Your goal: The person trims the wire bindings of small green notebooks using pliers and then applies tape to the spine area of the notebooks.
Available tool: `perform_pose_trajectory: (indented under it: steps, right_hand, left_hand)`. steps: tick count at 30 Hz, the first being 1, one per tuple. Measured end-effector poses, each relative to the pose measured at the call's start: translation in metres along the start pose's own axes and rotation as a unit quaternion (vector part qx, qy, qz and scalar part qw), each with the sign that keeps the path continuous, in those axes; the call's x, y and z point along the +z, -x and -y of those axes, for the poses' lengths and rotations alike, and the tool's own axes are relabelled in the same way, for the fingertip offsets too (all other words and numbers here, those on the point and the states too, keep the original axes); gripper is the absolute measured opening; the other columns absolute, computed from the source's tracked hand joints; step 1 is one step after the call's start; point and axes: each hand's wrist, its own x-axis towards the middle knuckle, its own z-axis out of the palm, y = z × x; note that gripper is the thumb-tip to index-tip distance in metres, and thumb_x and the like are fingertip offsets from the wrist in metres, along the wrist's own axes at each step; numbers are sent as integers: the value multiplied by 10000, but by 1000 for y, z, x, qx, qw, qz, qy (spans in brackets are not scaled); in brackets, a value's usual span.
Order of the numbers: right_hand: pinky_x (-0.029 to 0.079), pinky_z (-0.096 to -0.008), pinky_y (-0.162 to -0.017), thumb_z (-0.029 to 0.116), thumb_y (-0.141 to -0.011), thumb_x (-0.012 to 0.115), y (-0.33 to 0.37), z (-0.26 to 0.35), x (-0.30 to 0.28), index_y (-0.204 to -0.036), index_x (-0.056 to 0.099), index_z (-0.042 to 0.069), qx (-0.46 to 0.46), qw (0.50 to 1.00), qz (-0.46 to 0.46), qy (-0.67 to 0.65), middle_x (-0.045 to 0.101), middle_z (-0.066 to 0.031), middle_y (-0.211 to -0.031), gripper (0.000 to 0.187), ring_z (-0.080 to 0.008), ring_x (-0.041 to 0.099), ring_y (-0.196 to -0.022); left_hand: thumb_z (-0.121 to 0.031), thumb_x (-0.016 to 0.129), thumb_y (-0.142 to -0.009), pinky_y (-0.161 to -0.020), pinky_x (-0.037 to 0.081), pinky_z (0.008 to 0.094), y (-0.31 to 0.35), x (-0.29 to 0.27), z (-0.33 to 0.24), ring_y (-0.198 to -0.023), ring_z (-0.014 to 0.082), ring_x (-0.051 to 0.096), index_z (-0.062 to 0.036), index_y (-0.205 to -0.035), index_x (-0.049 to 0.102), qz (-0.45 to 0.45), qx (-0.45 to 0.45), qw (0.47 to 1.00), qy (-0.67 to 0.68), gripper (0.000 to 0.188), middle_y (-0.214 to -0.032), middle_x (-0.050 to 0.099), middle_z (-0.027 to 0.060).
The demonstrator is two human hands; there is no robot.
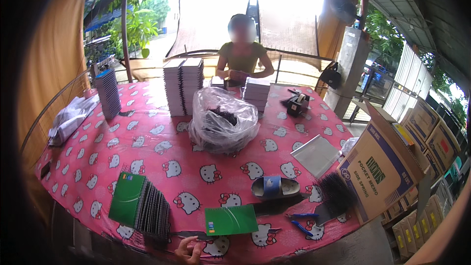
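Note:
My left hand (189,251) is at the table's near edge, fingers apart and partly bent, with nothing visible in it. Just beyond it lies a single green-covered notebook (231,220), flat on the pink patterned tablecloth. To the left leans a stack of green spiral notebooks (142,203), their black coils facing right. My right forearm (444,233) shows at the lower right rim; the hand itself is out of the picture. A slipper with a blue strap (274,187) rests beyond the single notebook, and blue-handled pliers (302,215) and a blue pen (301,228) lie to its right.
A clear plastic bag of black coils (223,122) stands mid-table, before tall notebook stacks (183,88). Loose black coils (335,196) lie beside a cardboard box (380,167) at right. A tape dispenser (297,104) is farther back. Across the table sits another person (243,56).

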Motion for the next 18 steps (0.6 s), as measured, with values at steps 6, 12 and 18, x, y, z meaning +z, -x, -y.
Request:
perform_pose_trajectory:
  steps: [6, 12, 18]
  right_hand:
    - [527, -360, -762, 131, -870, 617, 208, -54, 97, -1132, 599, 64, 163, 963, 210, 49, 609, -115, -1037, 270, -257, 588, -918]
    - [526, -360, -769, 129, -865, 621, 295, -68, 137, -1127, 605, 61, 213, 927, 298, 78, 607, -115, -1043, 271, -256, 588, -924]
    - [525, -360, -776, 127, -859, 624, 306, -69, 140, -1122, 612, 57, 212, 923, 306, 102, 605, -116, -1049, 272, -255, 588, -930]
  left_hand:
    - [-17, 581, -900, -423, 196, 214, -2, -8, -2, -464, -16, 333, -42, -1137, 588, 19, -74, 997, -27, 238, -557, 450, -83]
    - [-17, 591, -899, -414, 208, 221, -2, -12, -3, -447, -15, 332, -40, -1138, 593, 34, -60, 996, -63, 239, -536, 433, -85]
    - [-37, 604, -905, -421, 230, 212, 2, -14, 0, -463, -13, 358, -29, -1163, 587, 26, -67, 997, -42, 259, -545, 456, -76]
